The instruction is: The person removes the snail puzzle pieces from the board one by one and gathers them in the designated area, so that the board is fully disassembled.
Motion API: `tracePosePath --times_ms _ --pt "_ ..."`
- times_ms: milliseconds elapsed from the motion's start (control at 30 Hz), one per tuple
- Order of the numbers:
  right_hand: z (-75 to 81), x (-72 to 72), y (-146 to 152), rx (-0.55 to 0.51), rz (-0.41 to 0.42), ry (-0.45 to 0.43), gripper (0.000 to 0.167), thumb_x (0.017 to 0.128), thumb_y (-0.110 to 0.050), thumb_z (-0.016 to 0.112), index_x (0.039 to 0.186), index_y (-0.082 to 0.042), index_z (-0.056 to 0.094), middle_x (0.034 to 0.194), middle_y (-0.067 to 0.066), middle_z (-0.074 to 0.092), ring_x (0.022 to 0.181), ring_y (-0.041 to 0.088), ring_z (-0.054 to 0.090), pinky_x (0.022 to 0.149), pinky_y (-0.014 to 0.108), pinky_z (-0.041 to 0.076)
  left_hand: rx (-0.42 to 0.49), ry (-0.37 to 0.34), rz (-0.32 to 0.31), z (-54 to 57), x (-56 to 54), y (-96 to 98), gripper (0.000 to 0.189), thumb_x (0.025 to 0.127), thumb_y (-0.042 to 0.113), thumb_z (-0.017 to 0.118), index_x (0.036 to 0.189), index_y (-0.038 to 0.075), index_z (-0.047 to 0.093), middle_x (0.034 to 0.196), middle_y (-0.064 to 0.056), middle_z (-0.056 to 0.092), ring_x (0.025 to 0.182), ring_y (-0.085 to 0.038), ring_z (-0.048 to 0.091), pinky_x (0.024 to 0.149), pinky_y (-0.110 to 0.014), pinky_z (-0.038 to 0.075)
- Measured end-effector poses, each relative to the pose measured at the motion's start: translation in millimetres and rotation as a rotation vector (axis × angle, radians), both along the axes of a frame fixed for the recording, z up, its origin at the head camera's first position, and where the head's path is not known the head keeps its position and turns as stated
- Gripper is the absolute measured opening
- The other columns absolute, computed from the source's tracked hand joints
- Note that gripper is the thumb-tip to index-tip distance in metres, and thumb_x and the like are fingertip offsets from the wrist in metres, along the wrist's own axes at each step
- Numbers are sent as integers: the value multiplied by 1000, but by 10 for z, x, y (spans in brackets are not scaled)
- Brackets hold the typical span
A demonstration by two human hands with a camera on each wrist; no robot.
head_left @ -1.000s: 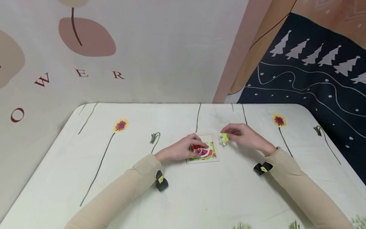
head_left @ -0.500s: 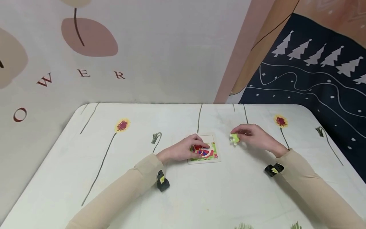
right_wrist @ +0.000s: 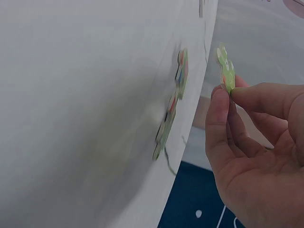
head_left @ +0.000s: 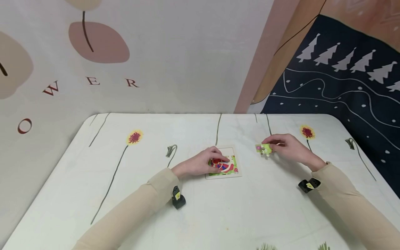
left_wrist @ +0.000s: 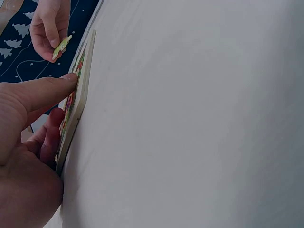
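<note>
Green puzzle piece (right_wrist: 225, 66) is hanging clear of the table (head_left: 206, 211), to the right of the puzzle board (head_left: 227, 151); the right hand (head_left: 290, 149) is pinching it by one edge between thumb and fingertips. That hold is leaving its knobbed outline exposed, which is probably best for judging its shape and turning it without masking the print. On the left side of the board, the left hand (head_left: 200, 163) is lying with its fingers reaching over the face, touching rather than gripping it. Light, even pressure there is likely serving better than a hard push, since sideways force could be shifting the assembled pieces (head_left: 223, 168) in the board's nearer part. Its far strip is showing bare, and is probably worth leaving uncovered. Also right of the board, one loose piece (right_wrist: 165, 126) and another loose piece (right_wrist: 182, 73) are lying on the table, so the right sleeve (head_left: 343, 194) should be clearing them. Beyond the board's far edge, a pale backdrop (head_left: 181, 76) is rising.
</note>
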State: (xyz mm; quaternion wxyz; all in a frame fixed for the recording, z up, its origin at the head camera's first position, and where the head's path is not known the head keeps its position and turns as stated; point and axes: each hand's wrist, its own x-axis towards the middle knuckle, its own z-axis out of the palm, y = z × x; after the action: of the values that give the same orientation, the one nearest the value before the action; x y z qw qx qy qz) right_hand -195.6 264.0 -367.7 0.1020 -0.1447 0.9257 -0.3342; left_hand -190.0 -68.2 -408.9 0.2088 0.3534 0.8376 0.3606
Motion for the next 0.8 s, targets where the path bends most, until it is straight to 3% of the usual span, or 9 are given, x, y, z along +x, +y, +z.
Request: tracePosePath --times_ms 500,800 --pt "-13 -9 230 32 -41 -2 28 97 -2 56 121 -2 70 125 22 66 111 28 60 81 10 44 -1 3 -5 -11 -9 4 43 89 12 71 132 11 65 128 -10 53 118 -21 48 103 -33 40" --pt "-79 -41 371 51 -69 -8 27 97 -2 56 122 1 68 126 25 65 105 20 59 78 15 47 -3 -6 2 14 2 2 44 88 12 72 132 12 65 128 -10 53 119 -22 48 104 -34 39"
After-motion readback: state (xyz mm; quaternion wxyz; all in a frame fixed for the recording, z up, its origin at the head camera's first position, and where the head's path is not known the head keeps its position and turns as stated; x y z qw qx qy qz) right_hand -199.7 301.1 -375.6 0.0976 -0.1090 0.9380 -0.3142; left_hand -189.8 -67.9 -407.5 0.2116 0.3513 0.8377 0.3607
